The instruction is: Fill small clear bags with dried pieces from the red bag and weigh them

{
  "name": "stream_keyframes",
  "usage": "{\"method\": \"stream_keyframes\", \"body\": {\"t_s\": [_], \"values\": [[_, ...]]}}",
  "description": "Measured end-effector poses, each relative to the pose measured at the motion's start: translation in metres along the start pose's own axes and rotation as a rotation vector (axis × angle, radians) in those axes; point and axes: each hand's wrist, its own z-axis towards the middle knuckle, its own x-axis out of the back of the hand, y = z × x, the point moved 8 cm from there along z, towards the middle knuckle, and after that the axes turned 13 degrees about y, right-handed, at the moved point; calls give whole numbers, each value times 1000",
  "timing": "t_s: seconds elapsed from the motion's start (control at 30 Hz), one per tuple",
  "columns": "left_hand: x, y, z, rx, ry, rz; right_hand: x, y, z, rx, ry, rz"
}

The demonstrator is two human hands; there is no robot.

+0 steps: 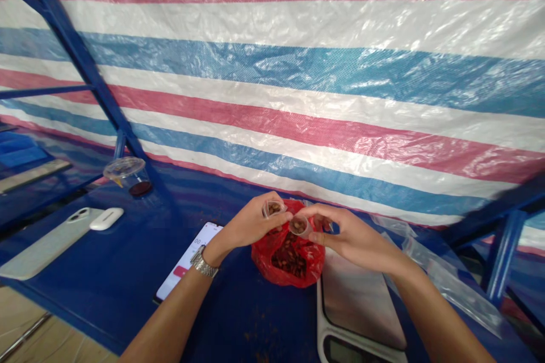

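A red plastic bag (pixel 272 258) full of small brown pieces lies open on the blue table. My left hand (pixel 251 224), with a metal watch on its wrist, is closed on a small clear cup (pixel 273 207) with brown pieces in it, above the bag. My right hand (pixel 347 235) pinches a second small clear cup (pixel 298 226), tilted over the bag's mouth. The two cups nearly touch.
A digital scale (pixel 361 309) with a steel plate sits right of the bag. A phone (pixel 187 261) with a lit screen lies under my left wrist. Far left lie another phone (pixel 46 247), a white case (pixel 106 219) and a lidded cup (pixel 128 174). Clear plastic bags (pixel 443 278) lie at right.
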Motion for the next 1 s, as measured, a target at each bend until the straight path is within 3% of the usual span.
{"method": "stream_keyframes", "body": {"t_s": [0.1,0.2,0.3,0.43,0.57,0.87,1.0], "values": [[1,-1,1,-5,42,10,3,2,1,2,18,3],[-4,-2,-1,-6,71,18,12,2,3,38,160,-44],[-14,-1,-4,-23,60,24,11,-11,2,175,285,-154],[-25,2,-6,-75,60,49,-3,-33,-5,389,344,-374],[-32,3,-7,-141,59,1,-14,-42,-8,490,353,-531],[-26,1,-5,-66,71,-111,6,-40,-10,447,502,-532],[-17,7,-2,-51,163,-111,21,-38,-11,377,570,-539]]}}
